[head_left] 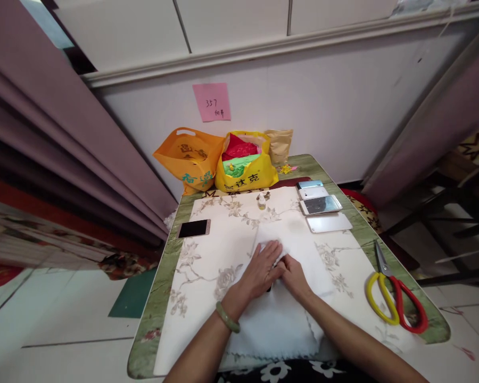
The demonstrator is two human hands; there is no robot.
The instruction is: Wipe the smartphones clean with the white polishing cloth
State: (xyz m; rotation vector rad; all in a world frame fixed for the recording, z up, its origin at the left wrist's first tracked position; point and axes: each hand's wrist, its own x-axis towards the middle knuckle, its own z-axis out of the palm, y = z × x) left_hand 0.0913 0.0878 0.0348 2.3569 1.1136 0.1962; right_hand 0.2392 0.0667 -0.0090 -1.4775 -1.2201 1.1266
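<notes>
A white cloth (275, 330) is spread on the floral mat at the near middle of the table. My left hand (261, 268), with a green bangle on its wrist, lies on the cloth, its fingers stretched forward. Close against it on the right, my right hand (293, 274) has its fingers curled at a fold of the cloth, partly under the left hand. A small dark thing shows below the hands, too little of it to name. Beyond them stands a small bottle (262, 201).
Red and yellow scissors (399, 298) lie at the right. Several phones (321, 205) are lined up at the back right; another phone (194, 228) rests at the left. Behind are an orange bag (191, 159), a filled yellow bag (245, 178) and a tan pouch (279, 146).
</notes>
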